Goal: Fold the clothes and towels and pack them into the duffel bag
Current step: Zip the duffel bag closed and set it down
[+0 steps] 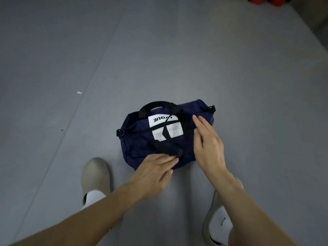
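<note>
Left hand (pixel 154 173) is stretched out flat, fingers pretty much straight and not gripping anything. The fingertips sit on the near edge of the navy-blue fabric duffel bag (pixel 138 150), right at the end of the black webbing handle (pixel 166 148) that lies flopped across the bag's top. It's a bit motion-blurred, so I can't tell if it's pressing down or just touching.

Right hand (pixel 207 144) is relaxed too, fingers straight and together. It's over the right end of the bag with the palm facing down. Touching the fabric or hovering just above it, honestly can't tell.

The bag itself lies on the grey floor (pixel 71 50), straight in front of the person, between and just beyond their feet. It has a white label patch with black lettering (pixel 159 120) on top, and a second, paler white patch (pixel 174 133) just below that. The other black handle (pixel 156 104) arches up on the far side. There's a black strap clip (pixel 119 132) at the left end and another (pixel 211 108) at the right.

Feet are in beige slip-on shoes with white socks, left one (pixel 96 176) and right one (pixel 211 221). There's a small white scrap (pixel 79 92) on the floor off to the left, and something red (pixel 266 0) in the top right corner, too cropped to make out.
</note>
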`<state>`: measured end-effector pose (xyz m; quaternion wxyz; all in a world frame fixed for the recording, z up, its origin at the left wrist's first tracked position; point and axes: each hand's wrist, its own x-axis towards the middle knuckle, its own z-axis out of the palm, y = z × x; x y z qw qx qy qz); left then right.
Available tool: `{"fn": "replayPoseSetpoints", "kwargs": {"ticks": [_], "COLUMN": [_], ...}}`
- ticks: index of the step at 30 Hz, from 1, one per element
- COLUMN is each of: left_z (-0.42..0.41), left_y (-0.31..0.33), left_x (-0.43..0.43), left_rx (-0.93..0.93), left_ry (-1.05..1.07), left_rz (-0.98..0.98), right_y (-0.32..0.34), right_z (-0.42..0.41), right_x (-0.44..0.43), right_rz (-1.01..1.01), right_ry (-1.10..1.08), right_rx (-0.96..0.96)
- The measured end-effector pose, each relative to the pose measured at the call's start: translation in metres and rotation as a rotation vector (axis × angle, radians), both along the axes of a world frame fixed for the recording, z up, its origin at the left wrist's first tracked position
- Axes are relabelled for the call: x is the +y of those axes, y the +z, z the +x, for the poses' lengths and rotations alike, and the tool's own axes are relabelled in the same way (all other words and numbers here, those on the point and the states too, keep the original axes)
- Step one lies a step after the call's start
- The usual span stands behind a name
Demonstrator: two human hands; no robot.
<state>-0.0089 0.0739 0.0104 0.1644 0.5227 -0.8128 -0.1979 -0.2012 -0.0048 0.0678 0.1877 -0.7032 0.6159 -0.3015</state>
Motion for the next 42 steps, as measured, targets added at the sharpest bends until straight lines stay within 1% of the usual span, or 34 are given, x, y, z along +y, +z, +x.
{"fn": "replayPoseSetpoints", "kwargs": {"ticks": [2,5,7,10,12,13,16,17,18,20,22,23,24,26,27,28,30,32,33,36,38,40,42], "left_z": [0.004,0.013,0.02,0.029,0.042,0.049,0.083,0.095,0.105,0.12,0.13,0.133,0.133,0.126,0.119,0.11,0.091,0.067,0.052,-0.005,-0.046,-0.071,-0.08], "left_y": [-0.014,-0.028,-0.032,-0.031,-0.03,-0.028,-0.029,-0.027,-0.025,-0.026,-0.035,-0.041,-0.047,-0.056,-0.058,-0.059,-0.057,-0.051,-0.05,-0.051,-0.044,-0.033,-0.019], "left_x": [0.014,0.029,0.033,0.031,0.023,0.016,-0.026,-0.045,-0.06,-0.084,-0.094,-0.094,-0.09,-0.084,-0.078,-0.069,-0.042,-0.004,0.017,0.073,0.095,0.1,0.094], "left_rx": [-0.161,-0.366,-0.436,-0.472,-0.431,-0.398,-0.354,-0.35,-0.346,-0.326,-0.16,-0.061,0.003,0.077,0.117,0.17,0.302,0.443,0.47,0.446,0.471,0.46,0.447], "left_ry": [-0.078,-0.195,-0.248,-0.308,-0.294,-0.249,0.012,0.127,0.253,0.487,0.618,0.663,0.706,0.805,0.842,0.868,0.919,0.957,0.961,0.934,0.871,0.777,0.691], "left_rz": [0.026,0.144,0.197,0.176,0.134,0.079,-0.149,-0.158,-0.101,0.167,0.418,0.464,0.464,0.424,0.417,0.41,0.423,0.451,0.469,0.594,0.738,0.848,0.931], "right_y": [-0.006,-0.028,-0.047,-0.067,-0.074,-0.076,-0.08,-0.081,-0.081,-0.081,-0.083,-0.084,-0.086,-0.086,-0.087,-0.088,-0.092,-0.099,-0.103,-0.107,-0.101,-0.09,-0.083], "right_z": [0.001,0.003,0.004,0.008,0.013,0.015,0.027,0.033,0.04,0.053,0.06,0.062,0.062,0.058,0.053,0.047,0.036,0.025,0.018,-0.008,-0.025,-0.036,-0.041], "right_x": [0.014,0.043,0.059,0.073,0.074,0.073,0.062,0.056,0.053,0.047,0.044,0.042,0.04,0.024,0.015,0.006,-0.009,-0.022,-0.028,-0.046,-0.053,-0.051,-0.035], "right_rz": [0.054,0.178,0.273,0.349,0.325,0.286,0.137,0.114,0.117,0.197,0.382,0.46,0.526,0.625,0.643,0.651,0.674,0.658,0.64,0.566,0.536,0.511,0.466], "right_ry": [0.066,0.198,0.273,0.313,0.264,0.23,0.187,0.191,0.202,0.173,0.043,-0.029,-0.091,-0.177,-0.196,-0.196,-0.156,-0.09,-0.04,0.175,0.287,0.304,0.262], "right_rx": [0.043,0.141,0.204,0.231,0.195,0.181,0.177,0.204,0.257,0.373,0.381,0.347,0.293,0.125,0.043,-0.007,-0.024,0.057,0.123,0.335,0.402,0.399,0.431]}}
